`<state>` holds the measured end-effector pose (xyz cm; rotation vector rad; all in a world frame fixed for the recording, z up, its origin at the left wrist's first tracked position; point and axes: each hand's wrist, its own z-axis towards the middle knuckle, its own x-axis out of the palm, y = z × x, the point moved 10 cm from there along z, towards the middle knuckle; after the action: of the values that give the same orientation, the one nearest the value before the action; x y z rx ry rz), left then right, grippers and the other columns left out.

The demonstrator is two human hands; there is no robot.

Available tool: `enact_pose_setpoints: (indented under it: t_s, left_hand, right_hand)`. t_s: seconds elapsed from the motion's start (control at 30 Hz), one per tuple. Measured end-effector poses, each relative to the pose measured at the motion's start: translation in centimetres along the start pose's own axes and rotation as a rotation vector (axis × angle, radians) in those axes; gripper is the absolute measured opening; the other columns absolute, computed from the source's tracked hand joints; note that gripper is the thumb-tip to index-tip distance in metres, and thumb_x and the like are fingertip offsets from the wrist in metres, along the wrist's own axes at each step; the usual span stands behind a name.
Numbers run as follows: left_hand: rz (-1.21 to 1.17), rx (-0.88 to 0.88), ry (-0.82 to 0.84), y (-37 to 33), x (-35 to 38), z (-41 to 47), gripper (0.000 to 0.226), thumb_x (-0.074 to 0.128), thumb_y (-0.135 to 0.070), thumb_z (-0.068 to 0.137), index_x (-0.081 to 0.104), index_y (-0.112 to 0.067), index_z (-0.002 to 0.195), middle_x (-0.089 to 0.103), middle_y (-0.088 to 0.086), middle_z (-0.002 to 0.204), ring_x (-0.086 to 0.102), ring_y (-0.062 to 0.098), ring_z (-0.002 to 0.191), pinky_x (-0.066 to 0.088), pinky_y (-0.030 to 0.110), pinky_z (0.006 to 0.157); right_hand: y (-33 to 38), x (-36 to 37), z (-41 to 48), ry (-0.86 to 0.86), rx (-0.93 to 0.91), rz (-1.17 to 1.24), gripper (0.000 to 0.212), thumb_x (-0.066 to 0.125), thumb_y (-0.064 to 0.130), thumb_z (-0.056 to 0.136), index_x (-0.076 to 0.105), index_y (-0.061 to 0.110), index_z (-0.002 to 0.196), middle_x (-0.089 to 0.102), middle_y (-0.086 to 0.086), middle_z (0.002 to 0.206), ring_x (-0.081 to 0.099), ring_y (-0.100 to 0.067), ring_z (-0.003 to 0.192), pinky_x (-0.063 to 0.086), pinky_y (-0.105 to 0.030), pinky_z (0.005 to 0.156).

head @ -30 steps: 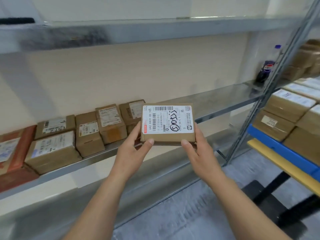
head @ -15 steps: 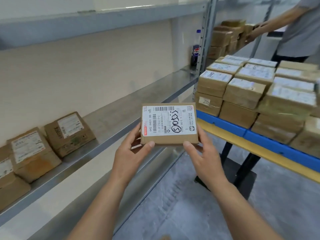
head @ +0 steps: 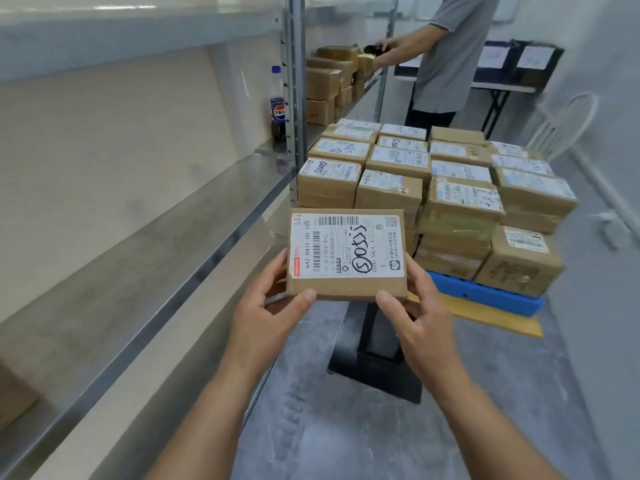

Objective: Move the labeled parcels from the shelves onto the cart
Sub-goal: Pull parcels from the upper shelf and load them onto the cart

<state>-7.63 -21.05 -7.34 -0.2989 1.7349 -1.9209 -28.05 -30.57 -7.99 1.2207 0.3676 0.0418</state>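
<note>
A flat brown parcel (head: 347, 254) with a white barcode label and black handwriting is held up in front of me, label facing me. My left hand (head: 266, 306) grips its lower left corner, thumb on the front edge. My right hand (head: 420, 317) grips its lower right corner the same way. Just beyond it stands the cart (head: 485, 297), a blue deck on a yellow board, piled with several labeled brown parcels (head: 460, 202). The metal shelf (head: 145, 251) runs along my left, bare along this stretch.
A cola bottle (head: 278, 105) stands at the shelf's far end beside the upright post (head: 295, 98). More boxes (head: 329, 84) fill the following shelf bay. Another person (head: 446, 57) in a grey shirt works there. A black cart base (head: 377, 355) sits on the grey floor.
My view has swung right from the shelf parcels toward the cart. The held parcel has stayed in both hands and is now nearer the cart's stack.
</note>
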Motion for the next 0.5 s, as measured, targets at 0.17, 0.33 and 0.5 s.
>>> enact_pose_setpoints:
  t_s: [0.17,0.33,0.5]
  left_hand:
    - [-0.040,0.017,0.119,0.2,3.7,2.3,0.060,0.070,-0.021,0.081,0.044,-0.050,0.126,0.058,-0.024,0.120,0.054,-0.010,0.107,0.047,0.009,0.083]
    - [-0.061,0.020,0.238,-0.4,8.9,3.7,0.065,0.074,-0.032,0.079,0.045,-0.040,0.136,0.058,-0.017,0.124,0.054,-0.002,0.112,0.048,0.028,0.097]
    - [-0.046,0.030,0.337,-1.5,15.6,3.6,0.074,0.067,-0.050,0.069,0.042,-0.039,0.138,0.056,-0.013,0.127,0.052,-0.001,0.114,0.048,0.031,0.097]
  right_hand:
    - [-1.0,-2.9,0.4,-0.101,0.042,-0.062,0.070,0.059,0.052,0.076,0.041,0.033,0.141,0.054,0.010,0.134,0.052,-0.014,0.123,0.047,-0.044,0.100]
    - [-1.7,-7.8,0.4,-0.216,0.071,-0.120,0.075,0.059,0.053,0.072,0.043,0.027,0.141,0.056,0.008,0.132,0.056,-0.011,0.118,0.049,-0.037,0.098]
    - [-3.1,-13.9,-0.4,-0.335,0.078,-0.109,0.072,0.058,0.053,0.072,0.046,0.030,0.139,0.058,0.009,0.129,0.058,-0.007,0.113,0.050,-0.020,0.089]
